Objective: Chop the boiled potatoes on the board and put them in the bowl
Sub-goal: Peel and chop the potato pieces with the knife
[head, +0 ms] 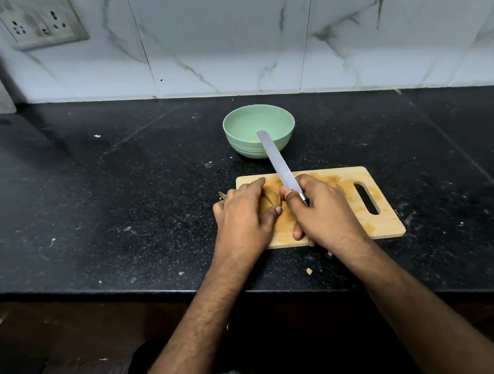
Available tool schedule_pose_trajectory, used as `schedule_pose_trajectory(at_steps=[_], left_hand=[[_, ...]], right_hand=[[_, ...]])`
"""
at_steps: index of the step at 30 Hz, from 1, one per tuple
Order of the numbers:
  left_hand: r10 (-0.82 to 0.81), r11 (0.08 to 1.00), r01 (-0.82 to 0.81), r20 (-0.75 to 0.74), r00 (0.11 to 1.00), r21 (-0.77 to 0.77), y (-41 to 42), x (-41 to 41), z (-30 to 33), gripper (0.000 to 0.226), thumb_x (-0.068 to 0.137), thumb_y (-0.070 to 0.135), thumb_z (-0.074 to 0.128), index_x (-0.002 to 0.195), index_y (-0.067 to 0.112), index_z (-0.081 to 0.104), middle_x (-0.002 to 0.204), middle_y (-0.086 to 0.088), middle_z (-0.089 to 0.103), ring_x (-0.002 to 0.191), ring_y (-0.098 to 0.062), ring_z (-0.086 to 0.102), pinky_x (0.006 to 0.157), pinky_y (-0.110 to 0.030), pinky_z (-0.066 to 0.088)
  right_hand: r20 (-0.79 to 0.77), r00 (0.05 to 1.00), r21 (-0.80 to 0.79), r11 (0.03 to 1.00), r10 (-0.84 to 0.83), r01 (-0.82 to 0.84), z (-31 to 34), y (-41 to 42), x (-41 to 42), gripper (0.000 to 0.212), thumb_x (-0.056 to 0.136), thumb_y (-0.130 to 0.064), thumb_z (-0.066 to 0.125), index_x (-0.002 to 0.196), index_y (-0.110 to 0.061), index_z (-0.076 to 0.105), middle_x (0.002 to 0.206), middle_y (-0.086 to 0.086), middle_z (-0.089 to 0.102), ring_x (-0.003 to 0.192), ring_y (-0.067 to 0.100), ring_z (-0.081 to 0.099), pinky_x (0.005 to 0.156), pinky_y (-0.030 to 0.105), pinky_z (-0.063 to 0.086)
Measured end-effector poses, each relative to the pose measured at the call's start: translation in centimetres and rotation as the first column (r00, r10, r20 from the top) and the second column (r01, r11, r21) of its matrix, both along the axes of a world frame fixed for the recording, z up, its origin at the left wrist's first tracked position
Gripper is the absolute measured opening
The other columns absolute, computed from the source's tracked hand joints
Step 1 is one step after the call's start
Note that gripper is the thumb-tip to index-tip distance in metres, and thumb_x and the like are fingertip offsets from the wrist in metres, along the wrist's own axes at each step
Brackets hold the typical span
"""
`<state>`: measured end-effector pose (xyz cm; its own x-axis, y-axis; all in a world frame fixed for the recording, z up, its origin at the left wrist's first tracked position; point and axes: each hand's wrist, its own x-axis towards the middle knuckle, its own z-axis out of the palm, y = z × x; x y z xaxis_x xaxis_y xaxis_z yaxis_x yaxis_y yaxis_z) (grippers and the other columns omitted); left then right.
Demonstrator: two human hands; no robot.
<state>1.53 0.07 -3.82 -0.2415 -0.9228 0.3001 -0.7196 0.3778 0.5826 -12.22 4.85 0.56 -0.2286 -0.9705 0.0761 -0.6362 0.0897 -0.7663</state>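
Your two bare forearms are reaching up from the bottom of the view toward the wooden cutting board (pixel 344 207), which is lying on the black speckled counter (pixel 120 199) near its front edge, with the handle slot on its right end. Your left hand (pixel 244 217) is curling over a potato (pixel 269 201) at the left part of the board, fingers and thumb wrapping round it so that only a brown sliver is showing. Your right hand (pixel 317 210) is gripping the handle of a knife (pixel 278 165), fingers closed round it, thumb lying near the base of the blade. Its long blade is angling up and away from you, and its rounded tip is overlapping the green bowl (pixel 242 121) in this view. That bowl is standing on the counter just behind the board, with a little pale yellow showing inside. Small crumbs are lying scattered on the counter around the board.
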Motion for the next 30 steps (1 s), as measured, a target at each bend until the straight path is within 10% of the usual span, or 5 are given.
schedule_pose_trajectory(at_steps=[11, 22, 30], left_hand=[[0.056, 0.998, -0.05, -0.151, 0.987, 0.041, -0.1, 1.1, -0.1, 0.036, 0.088, 0.031, 0.073, 0.123, 0.029, 0.069, 0.117, 0.016, 0.069, 0.113, -0.009, 0.054, 0.104, -0.038, 0.035], [0.034, 0.998, -0.03, -0.071, 0.997, 0.064, 0.1, 0.8, 0.5, 0.04, 0.093, 0.033, 0.067, 0.133, 0.032, 0.064, 0.135, 0.018, 0.062, 0.125, -0.009, 0.047, 0.099, -0.03, 0.024], [0.048, 0.996, -0.037, -0.15, 0.988, 0.077, 0.4, 1.0, 0.9, 0.036, 0.089, 0.029, 0.071, 0.125, 0.031, 0.067, 0.098, 0.027, 0.053, 0.115, -0.011, 0.054, 0.11, -0.044, 0.039]], right_hand=[[-0.257, 0.951, 0.015, 0.985, 0.172, -0.174, -0.3, -0.5, 0.0, 0.016, 0.104, -0.035, 0.045, 0.095, -0.024, 0.055, 0.062, 0.001, 0.066, 0.042, 0.011, 0.061, 0.054, 0.037, 0.056], [-0.033, 0.987, 0.058, 0.986, 0.158, -0.156, 0.0, -0.1, -0.5, 0.015, 0.104, -0.031, 0.049, 0.11, -0.024, 0.06, 0.062, -0.003, 0.064, 0.041, 0.016, 0.063, 0.038, 0.032, 0.053], [-0.214, 0.976, -0.005, 1.0, 0.027, -0.029, 0.7, 2.5, -0.6, 0.022, 0.101, -0.047, 0.051, 0.105, -0.027, 0.058, 0.082, -0.007, 0.067, 0.07, 0.01, 0.062, 0.064, 0.036, 0.053]])
